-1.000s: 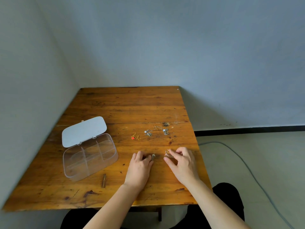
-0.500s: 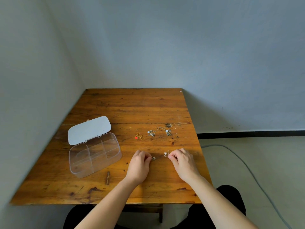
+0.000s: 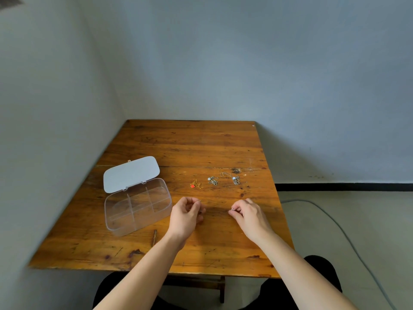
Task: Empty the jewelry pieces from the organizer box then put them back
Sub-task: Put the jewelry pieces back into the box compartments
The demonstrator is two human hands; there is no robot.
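Note:
The clear organizer box [image 3: 118, 222] stands open at the table's left, its white lid [image 3: 130, 173] laid back and its compartments looking empty. Beyond my hands a gold chain with a red pendant [image 3: 195, 185], a silver piece [image 3: 212, 181], another silver piece [image 3: 235, 180] and a thin chain [image 3: 225, 174] lie in a row. My left hand [image 3: 186, 214] pinches a small dark piece at its fingertips, just right of the box. My right hand [image 3: 249, 214] pinches a small silver piece [image 3: 233, 209]. Whether a fine chain links the two, I cannot tell.
The wooden table [image 3: 190, 144] sits in a corner, with walls on the left and behind. A short brown stick [image 3: 154, 237] lies near the front edge. A grey cable [image 3: 335, 222] runs over the floor on the right.
My hands have drawn apart, the left toward the box and the right outward, each with a small piece lifted from the table. The camera view has tilted up slightly.

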